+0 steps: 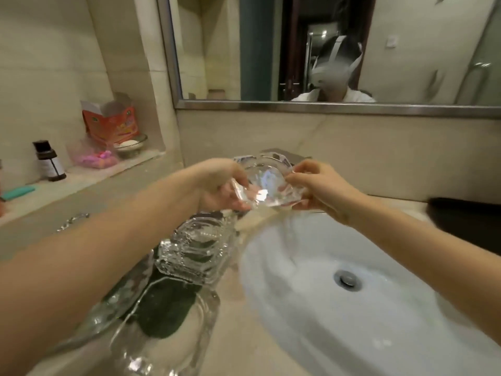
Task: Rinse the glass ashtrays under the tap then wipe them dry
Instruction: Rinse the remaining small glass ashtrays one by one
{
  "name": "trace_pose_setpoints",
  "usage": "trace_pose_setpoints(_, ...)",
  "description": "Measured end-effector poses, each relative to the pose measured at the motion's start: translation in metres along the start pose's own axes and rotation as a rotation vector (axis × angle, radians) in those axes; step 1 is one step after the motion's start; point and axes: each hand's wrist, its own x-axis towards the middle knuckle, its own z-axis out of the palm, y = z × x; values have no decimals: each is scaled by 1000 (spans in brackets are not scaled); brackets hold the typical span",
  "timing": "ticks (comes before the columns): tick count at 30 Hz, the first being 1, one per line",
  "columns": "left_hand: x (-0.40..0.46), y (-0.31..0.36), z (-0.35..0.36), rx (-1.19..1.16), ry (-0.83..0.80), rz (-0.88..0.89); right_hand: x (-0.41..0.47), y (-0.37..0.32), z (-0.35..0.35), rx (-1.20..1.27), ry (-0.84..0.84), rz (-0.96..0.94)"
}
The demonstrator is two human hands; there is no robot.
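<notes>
From the head view, we're mid-rinse: one glass ashtray (267,183) is held up over the back edge of the basin (366,316), tilted, with water spilling off its lower rim into the bowl. The tap itself can't be made out behind the hands, so whether it runs I cannot tell. By my reckoning this one is at the rinsing stage and nothing is wiped dry yet (no cloth is plainly in sight, though a dark patch lies under the glassware on the left).

Plenty left, too. On the desk (244,321) just left of the basin sits a second ashtray (198,248), with another ashtray at the near edge (162,335) and more glass partly hidden by the left forearm; rinsed or not, I can't say.

Now the fingers. The left hand (219,185) has its fingers curled round the ashtray's left rim, thumb on top, grasping firmly. The right hand (317,185) pinches the right rim, fingers (294,178) bent onto the glass edge. Both clamped on the same ashtray, neither slack
</notes>
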Motion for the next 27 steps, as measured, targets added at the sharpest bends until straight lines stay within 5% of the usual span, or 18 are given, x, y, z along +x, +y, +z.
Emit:
trace_pose_setpoints(4, 12, -34, 52, -86, -17, -30, -31, 26, -39, -25, 3, 73)
trace_pose_setpoints(10, 50, -78, 114, -111, 180, -25, -47, 77, -79, -265, 110, 164)
trace_pose_setpoints(20, 125, -122, 120, -465, 369, -55, -9, 115, -91, -256, 143, 217)
trace_pose_setpoints(27, 124, -128, 111, -564, 322, -134, 18, 129, -57, -272, 121, 204)
